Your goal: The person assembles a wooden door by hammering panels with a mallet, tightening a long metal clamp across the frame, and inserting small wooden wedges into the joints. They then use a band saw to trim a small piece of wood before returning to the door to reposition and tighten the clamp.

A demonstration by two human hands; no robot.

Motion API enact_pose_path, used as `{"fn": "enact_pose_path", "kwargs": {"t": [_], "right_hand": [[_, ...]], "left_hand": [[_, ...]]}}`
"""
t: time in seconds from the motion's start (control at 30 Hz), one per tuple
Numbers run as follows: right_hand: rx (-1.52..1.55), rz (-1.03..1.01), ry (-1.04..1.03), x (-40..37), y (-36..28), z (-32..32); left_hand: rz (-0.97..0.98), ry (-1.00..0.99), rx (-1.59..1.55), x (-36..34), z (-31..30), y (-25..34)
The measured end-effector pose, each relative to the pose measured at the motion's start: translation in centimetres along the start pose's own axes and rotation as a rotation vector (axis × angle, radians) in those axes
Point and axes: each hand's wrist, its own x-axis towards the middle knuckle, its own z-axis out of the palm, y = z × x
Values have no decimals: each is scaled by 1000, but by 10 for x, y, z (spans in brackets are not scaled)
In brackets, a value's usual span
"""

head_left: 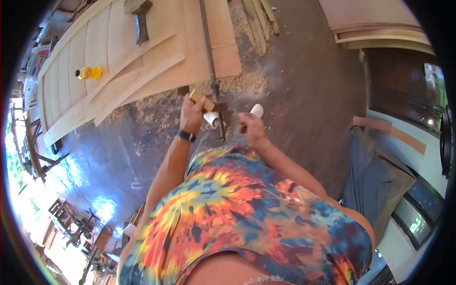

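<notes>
A long metal bar clamp (209, 52) lies across the pale wooden panel (156, 52) and reaches past its near edge towards my body. My left hand (191, 116) is closed around a small wood block (202, 100), held beside the clamp's near end and close to the panel's edge. My right hand (252, 128) is just right of the clamp's end, its fingers curled. What those fingers hold, if anything, is hard to make out. On the panel rest a mallet-like tool (140, 23) with a dark handle and a yellow bottle (90, 72) with a dark cap.
Thin wood strips (142, 80) lie loose along the panel's near side. Wood shavings (247, 83) cover the dark floor (304, 95) around my shoes. Several narrow boards (256, 23) lie beyond. To the right, a dark cloth (375, 175) hangs near a cabinet.
</notes>
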Motion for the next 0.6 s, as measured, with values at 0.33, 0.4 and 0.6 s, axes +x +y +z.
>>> {"fn": "enact_pose_path", "kwargs": {"t": [0.33,0.4,0.6], "right_hand": [[649,474,-292,72,83,1],[769,445,-317,99,112,-8],[954,78,-30,55,70,6]], "left_hand": [[-176,42,78,107,-18,39],[-123,30,328,107,6,47],[-309,-58,434,182,-2,-13]]}}
